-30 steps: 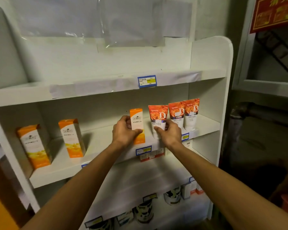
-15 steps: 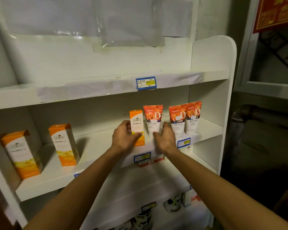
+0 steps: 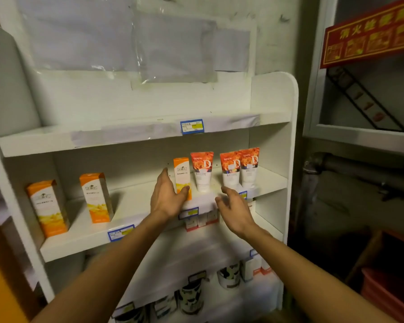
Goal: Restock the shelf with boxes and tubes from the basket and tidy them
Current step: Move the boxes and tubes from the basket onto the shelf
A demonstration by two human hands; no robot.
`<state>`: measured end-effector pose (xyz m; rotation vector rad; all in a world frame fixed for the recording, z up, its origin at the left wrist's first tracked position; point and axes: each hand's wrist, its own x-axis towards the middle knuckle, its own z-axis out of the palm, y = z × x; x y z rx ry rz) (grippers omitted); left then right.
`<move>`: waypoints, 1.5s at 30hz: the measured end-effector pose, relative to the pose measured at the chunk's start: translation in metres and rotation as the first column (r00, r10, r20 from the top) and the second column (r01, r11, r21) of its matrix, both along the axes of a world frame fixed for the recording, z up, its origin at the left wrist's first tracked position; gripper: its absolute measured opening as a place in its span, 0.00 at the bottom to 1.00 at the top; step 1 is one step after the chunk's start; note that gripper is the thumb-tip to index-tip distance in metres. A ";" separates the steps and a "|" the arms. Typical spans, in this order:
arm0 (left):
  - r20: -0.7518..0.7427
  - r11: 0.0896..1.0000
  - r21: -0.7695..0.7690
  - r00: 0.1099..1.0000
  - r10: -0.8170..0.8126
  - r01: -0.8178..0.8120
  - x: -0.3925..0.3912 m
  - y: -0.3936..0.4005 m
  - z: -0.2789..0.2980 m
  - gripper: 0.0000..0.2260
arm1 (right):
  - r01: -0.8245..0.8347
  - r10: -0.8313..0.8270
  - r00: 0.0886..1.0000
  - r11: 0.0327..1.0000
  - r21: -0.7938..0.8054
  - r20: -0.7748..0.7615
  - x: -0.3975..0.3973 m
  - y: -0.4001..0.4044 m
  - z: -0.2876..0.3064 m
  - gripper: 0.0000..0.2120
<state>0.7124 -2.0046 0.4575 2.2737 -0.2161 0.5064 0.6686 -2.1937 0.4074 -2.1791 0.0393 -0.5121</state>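
Orange-and-white box (image 3: 182,177) stands mid-frame on the white shelf (image 3: 135,201), the left hand (image 3: 167,197) cupped round it, thumb on its front; the right hand (image 3: 234,209) hovers spread below three rose-print tubes (image 3: 236,169).

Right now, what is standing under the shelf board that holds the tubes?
Under that shelf board, small red-and-white boxes stand on the next shelf down. The right hand covers what is beside them.
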 end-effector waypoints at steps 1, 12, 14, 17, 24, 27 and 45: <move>0.025 1.000 0.022 1.000 -0.015 0.014 -0.007 -0.001 -0.004 0.34 | -0.003 0.002 1.000 1.000 -0.030 -0.010 -0.009 -0.005 -0.002 0.25; -0.175 0.785 0.538 0.952 -0.252 0.307 -0.086 -0.040 -0.116 0.36 | 0.052 -0.115 0.971 0.957 -0.287 -0.208 -0.098 -0.068 -0.086 0.28; -0.275 0.716 0.593 0.928 -0.250 0.368 -0.097 -0.049 -0.143 0.37 | 0.022 -0.126 0.965 0.914 -0.406 -0.230 -0.112 -0.079 -0.110 0.26; -0.361 0.662 0.612 0.898 -0.252 0.432 -0.108 -0.063 -0.179 0.35 | -0.028 -0.151 0.936 0.869 -0.494 -0.319 -0.128 -0.091 -0.146 0.29; -0.513 0.538 0.630 0.820 -0.252 0.560 -0.111 -0.092 -0.278 0.34 | -0.116 -0.196 0.814 0.867 -0.485 -0.546 -0.150 -0.115 -0.247 0.31; -0.613 0.493 0.588 0.751 -0.246 0.642 -0.106 -0.102 -0.329 0.33 | -0.132 -0.201 0.761 0.883 -0.451 -0.617 -0.153 -0.123 -0.302 0.31; -0.867 0.417 0.397 0.483 -0.121 0.818 -0.080 -0.110 -0.563 0.36 | -0.499 -0.082 0.527 0.776 -0.386 -0.846 -0.131 -0.130 -0.515 0.37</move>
